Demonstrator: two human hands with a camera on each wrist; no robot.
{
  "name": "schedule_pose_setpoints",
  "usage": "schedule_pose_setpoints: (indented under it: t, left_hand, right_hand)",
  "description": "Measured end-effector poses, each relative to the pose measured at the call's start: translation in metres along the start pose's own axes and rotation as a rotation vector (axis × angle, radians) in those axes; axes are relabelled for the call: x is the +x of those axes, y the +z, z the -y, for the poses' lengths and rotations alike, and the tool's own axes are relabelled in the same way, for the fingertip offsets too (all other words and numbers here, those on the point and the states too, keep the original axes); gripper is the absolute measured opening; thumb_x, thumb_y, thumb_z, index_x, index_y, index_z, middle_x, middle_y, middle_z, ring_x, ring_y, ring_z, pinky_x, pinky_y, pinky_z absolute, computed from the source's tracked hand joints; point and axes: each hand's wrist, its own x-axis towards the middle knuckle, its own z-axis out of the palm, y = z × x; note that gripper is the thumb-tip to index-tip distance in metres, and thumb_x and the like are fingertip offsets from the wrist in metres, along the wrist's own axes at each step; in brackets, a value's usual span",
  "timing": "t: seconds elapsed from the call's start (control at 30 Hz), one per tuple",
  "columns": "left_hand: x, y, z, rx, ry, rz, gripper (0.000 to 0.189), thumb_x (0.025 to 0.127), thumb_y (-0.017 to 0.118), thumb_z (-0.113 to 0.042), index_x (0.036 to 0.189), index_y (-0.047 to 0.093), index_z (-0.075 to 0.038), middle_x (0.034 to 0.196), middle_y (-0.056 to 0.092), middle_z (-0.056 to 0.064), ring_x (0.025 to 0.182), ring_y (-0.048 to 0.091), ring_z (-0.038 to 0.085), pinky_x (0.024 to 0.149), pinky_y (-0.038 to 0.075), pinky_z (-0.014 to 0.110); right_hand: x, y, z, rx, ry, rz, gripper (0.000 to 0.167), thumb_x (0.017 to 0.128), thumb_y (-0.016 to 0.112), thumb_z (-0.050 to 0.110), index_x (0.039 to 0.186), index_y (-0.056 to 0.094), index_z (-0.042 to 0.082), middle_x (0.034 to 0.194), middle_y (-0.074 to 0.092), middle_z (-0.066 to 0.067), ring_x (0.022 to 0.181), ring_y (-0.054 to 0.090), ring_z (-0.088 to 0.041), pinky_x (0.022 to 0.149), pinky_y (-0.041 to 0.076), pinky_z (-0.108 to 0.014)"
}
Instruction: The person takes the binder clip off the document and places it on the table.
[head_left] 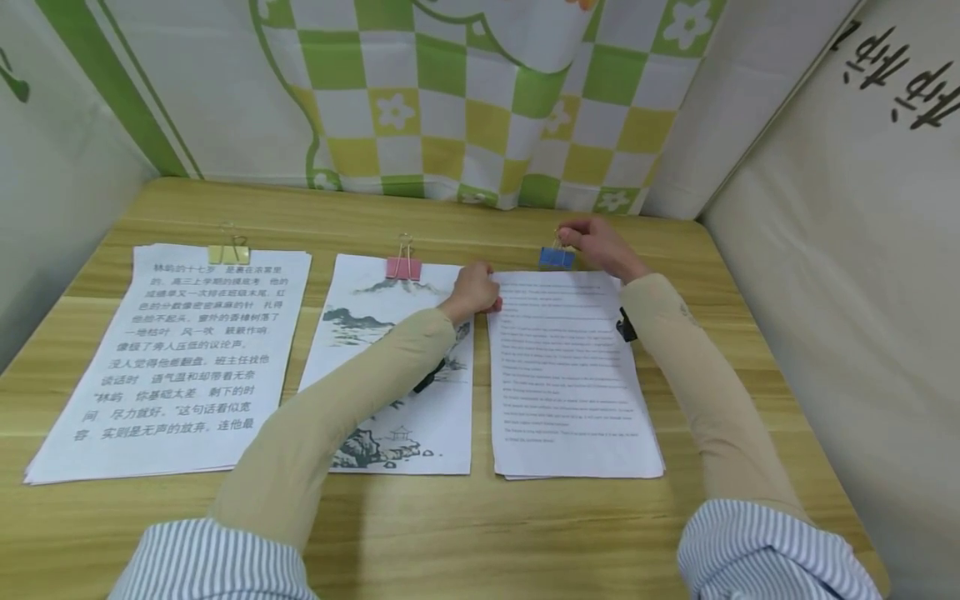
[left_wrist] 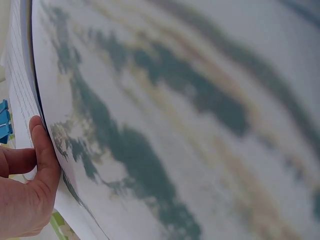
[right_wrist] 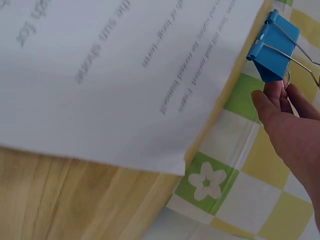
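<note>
Has, farthest left of the English-text stack (head_left: 562, 375), a Chinese-text stack (head_left: 191, 350) on the wooden table (head_left: 465, 542), with a yellow binder clip (head_left: 228, 254) on its top edge. Has next, just left of the English-text stack, a landscape painting (head_left: 420, 408) with a pink binder clip (head_left: 403, 268) at its top. Reaches over that painting in a beige sleeve and pinches, with thumb and bent fingers of the left hand (head_left: 472, 292), the English-text stack's left edge near its upper corner. Holds a blue binder clip (head_left: 557, 257) just beyond the English-text stack's top edge, near the middle, pinching the wire handles in the fingertips of the right hand (head_left: 600, 246). Has a checked curtain (head_left: 465, 108) hanging beyond the English-text stack, past the table's far edge.
</note>
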Motion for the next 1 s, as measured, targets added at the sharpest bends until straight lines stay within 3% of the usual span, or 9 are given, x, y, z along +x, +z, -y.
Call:
schedule_pose_setpoints:
  t: [0.17, 0.3, 0.43, 0.73, 0.9, 1.0]
  left_hand:
    - [0.001, 0.001, 0.000, -0.001, 0.008, -0.001, 0.043, 0.096, 0.043, -0.002, 0.138, 0.040, 0.003, 0.063, 0.056, 0.004, 0.042, 0.053, 0.007, 0.042, 0.047, 0.015]
    - [0.001, 0.000, 0.001, -0.003, 0.023, -0.003, 0.044, 0.095, 0.042, -0.002, 0.139, 0.039, 0.003, 0.063, 0.056, 0.004, 0.043, 0.053, 0.006, 0.043, 0.048, 0.015]
    - [-0.001, -0.003, 0.000, -0.002, 0.027, -0.005, 0.045, 0.096, 0.042, -0.003, 0.140, 0.037, 0.003, 0.064, 0.056, 0.003, 0.044, 0.053, 0.006, 0.044, 0.048, 0.014]
    - [-0.001, -0.003, -0.001, 0.016, 0.015, -0.005, 0.044, 0.095, 0.042, -0.001, 0.138, 0.038, 0.004, 0.066, 0.056, 0.004, 0.045, 0.054, 0.006, 0.044, 0.049, 0.014]
    - [0.002, -0.001, -0.001, 0.045, 0.012, -0.005, 0.043, 0.096, 0.043, -0.002, 0.138, 0.039, 0.004, 0.065, 0.056, 0.004, 0.044, 0.054, 0.006, 0.042, 0.047, 0.014]
    - [0.002, 0.000, -0.001, 0.052, 0.006, 0.000, 0.045, 0.096, 0.042, -0.003, 0.140, 0.037, 0.003, 0.065, 0.056, 0.004, 0.043, 0.054, 0.006, 0.042, 0.047, 0.014]
  right_hand:
    - [-0.005, -0.018, -0.001, 0.030, -0.014, -0.053, 0.044, 0.101, 0.044, 0.020, 0.137, 0.043, -0.005, 0.134, 0.050, -0.023, 0.128, 0.047, -0.029, 0.114, 0.035, -0.040]
    - [-0.012, -0.034, -0.005, 0.035, -0.037, -0.140, 0.037, 0.100, 0.047, 0.019, 0.124, 0.052, -0.009, 0.111, 0.060, -0.012, 0.104, 0.056, -0.017, 0.108, 0.041, -0.042]
    - [-0.023, -0.052, -0.016, 0.021, -0.036, -0.169, 0.032, 0.099, 0.047, 0.018, 0.108, 0.054, -0.012, 0.094, 0.060, 0.001, 0.087, 0.055, -0.006, 0.105, 0.043, -0.045]
    - [-0.055, -0.081, -0.052, -0.246, 0.089, -0.147, 0.037, 0.101, 0.043, 0.025, 0.103, 0.054, -0.010, 0.103, 0.059, -0.014, 0.088, 0.052, -0.014, 0.084, 0.047, -0.033]
    - [-0.062, -0.088, -0.067, -0.294, 0.136, -0.144, 0.036, 0.100, 0.043, 0.022, 0.108, 0.056, -0.011, 0.104, 0.059, -0.020, 0.088, 0.054, -0.019, 0.071, 0.046, -0.023]
    - [-0.063, -0.088, -0.070, -0.311, 0.160, -0.128, 0.034, 0.100, 0.043, 0.021, 0.107, 0.056, -0.010, 0.105, 0.059, -0.021, 0.091, 0.054, -0.023, 0.072, 0.046, -0.023]
